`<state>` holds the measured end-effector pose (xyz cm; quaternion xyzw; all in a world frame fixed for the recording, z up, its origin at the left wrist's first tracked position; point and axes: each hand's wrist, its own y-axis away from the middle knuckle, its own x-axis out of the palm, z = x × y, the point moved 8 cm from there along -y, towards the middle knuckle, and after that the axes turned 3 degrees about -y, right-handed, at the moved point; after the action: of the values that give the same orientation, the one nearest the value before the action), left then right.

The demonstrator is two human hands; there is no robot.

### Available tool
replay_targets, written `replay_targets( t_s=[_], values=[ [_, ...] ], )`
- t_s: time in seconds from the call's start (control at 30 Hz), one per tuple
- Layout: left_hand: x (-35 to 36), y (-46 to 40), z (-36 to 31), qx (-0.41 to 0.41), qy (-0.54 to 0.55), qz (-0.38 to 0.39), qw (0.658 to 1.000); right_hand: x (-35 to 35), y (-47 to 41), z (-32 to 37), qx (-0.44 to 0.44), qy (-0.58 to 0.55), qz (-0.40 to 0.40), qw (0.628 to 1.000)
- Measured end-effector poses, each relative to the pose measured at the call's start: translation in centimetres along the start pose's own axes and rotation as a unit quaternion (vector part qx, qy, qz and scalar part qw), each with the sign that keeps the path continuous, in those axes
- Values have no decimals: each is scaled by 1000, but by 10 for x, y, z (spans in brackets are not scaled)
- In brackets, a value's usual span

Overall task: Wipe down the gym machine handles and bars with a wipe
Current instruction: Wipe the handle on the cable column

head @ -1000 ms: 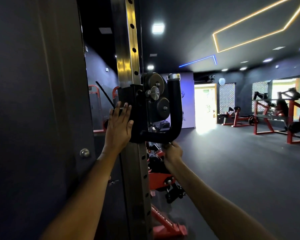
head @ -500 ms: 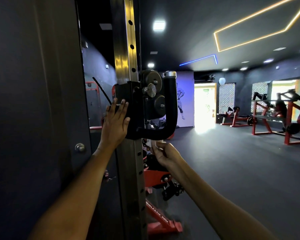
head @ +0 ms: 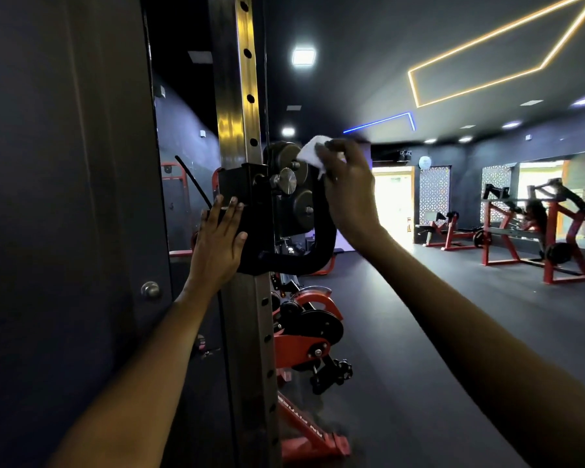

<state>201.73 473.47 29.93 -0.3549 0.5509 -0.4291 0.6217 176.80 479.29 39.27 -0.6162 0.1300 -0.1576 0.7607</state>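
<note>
No writing is legible. The right hand (head: 348,190), below the handle (head: 304,261) earlier, now pinches the wipe (head: 313,155) at its top, at 12 o'clock. The left hand (head: 218,246) stays flat, fingers together, on the carriage (head: 247,184).

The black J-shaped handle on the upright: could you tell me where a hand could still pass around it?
Free: the inside of the black handle along its lower curve, between the pulley wheels and the bottom bar. Crowded: its top end, where the right hand holds the white wipe, and the carriage's left side, where the left hand rests flat beside the upright.
</note>
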Motion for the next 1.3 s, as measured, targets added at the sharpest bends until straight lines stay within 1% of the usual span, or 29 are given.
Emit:
replay_targets(
  t_s=[0.1,0.17,0.23,0.3,0.37,0.43,0.47,0.53,0.63,0.67,0.7,0.77,0.8,0.83,0.87,0.9,0.93,0.97,1.0,1.03,1.07,1.1,1.13,1.17,1.23,1.3],
  values=[
    [0,0,1,1,-8,5,1000,7,62,-8,-81,72,29,994],
    [0,0,1,2,-10,4,1000,11,111,-7,-146,126,45,980],
    [-1,0,0,4,-10,2,1000,13,127,-12,-136,121,64,981],
    [0,0,0,3,-8,-1,1000,5,101,-11,-97,81,31,991],
    [1,1,0,1,-10,-2,1000,-2,59,-9,-79,61,-9,995],
    [1,1,0,2,-13,-3,1000,2,29,-7,-93,73,11,993],
    [1,1,1,2,-13,-4,1000,7,28,-6,-110,85,25,990],
    [0,0,1,3,-9,-5,1000,8,51,-11,-124,93,21,988],
    [1,0,1,1,-14,-4,1000,1,108,-27,-74,54,-38,995],
    [2,1,1,-1,-17,-3,1000,4,125,-31,-66,42,-41,996],
    [2,0,1,-3,-19,-1,1000,11,139,-32,-69,45,-27,996],
    [1,0,1,-2,-21,2,1000,35,163,-39,-75,67,40,994],
    [1,1,0,0,-22,3,1000,47,174,-46,-44,60,76,994],
    [0,1,0,2,-22,3,1000,53,182,-57,22,32,90,995],
    [1,2,0,3,-22,4,1000,57,190,-73,124,-19,73,989],
    [1,2,1,4,-23,4,1000,61,197,-91,244,-82,35,966],
    [2,2,1,4,-23,2,1000,68,206,-107,368,-152,-8,917],
    [3,2,2,2,-23,-1,1000,84,214,-119,478,-250,-35,842],
    [3,1,3,2,-24,-4,1000,108,218,-122,554,-373,-35,744],
    [4,1,3,2,-25,-5,1000,131,214,-113,585,-496,-16,641],
    [4,1,2,3,-27,-6,1000,145,206,-105,591,-577,-2,563],
    [4,1,2,4,-28,-8,1000,152,199,-99,592,-621,7,513],
    [4,1,1,3,-29,-7,1000,156,196,-95,595,-639,18,488],
    [4,1,2,3,-30,-5,1000,156,194,-92,597,-648,29,472],
    [5,2,2,1,-36,2,999,153,197,-94,610,-656,26,444],
    [6,3,2,-4,-39,2,999,145,200,-101,616,-658,18,433]
  ],
)
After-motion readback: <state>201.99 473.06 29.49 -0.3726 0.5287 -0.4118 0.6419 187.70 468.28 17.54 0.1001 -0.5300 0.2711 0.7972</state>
